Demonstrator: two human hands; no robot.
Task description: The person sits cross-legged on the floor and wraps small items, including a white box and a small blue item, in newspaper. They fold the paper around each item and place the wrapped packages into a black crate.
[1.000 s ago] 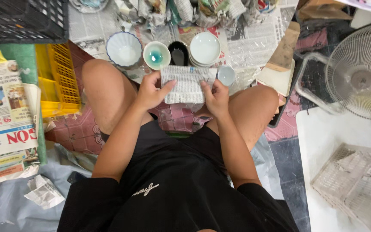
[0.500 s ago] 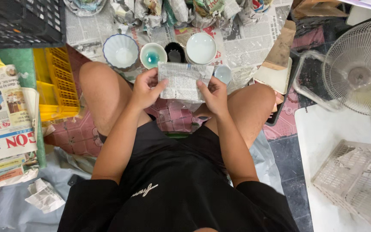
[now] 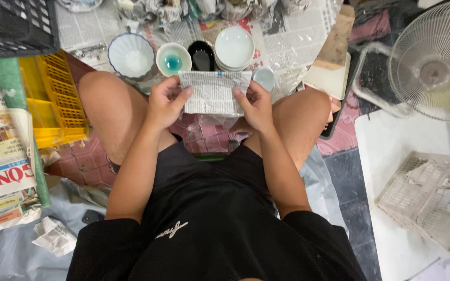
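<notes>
I sit cross-legged on the floor, and both hands hold a newspaper-wrapped packet (image 3: 213, 91) between my knees. My left hand (image 3: 165, 103) grips its left edge. My right hand (image 3: 256, 107) grips its right edge. Just beyond the packet stand a fluted white bowl (image 3: 131, 55), a small cup with a teal inside (image 3: 173, 59), a black dish (image 3: 201, 55), a stack of white plates (image 3: 234, 48) and a small pale blue cup (image 3: 264, 78). What is inside the paper is hidden.
Newspaper sheets (image 3: 87, 31) lie under the dishes. A yellow crate (image 3: 58, 99) and a black crate (image 3: 11, 26) are at left, by a newspaper stack (image 3: 1, 156). A white fan (image 3: 436, 62) and a white wire basket (image 3: 433, 195) are at right.
The packet and both hands have stayed between my knees while the view shifted slightly, bringing the dishes lower and closer. The paper now looks pressed flatter around the packet.
</notes>
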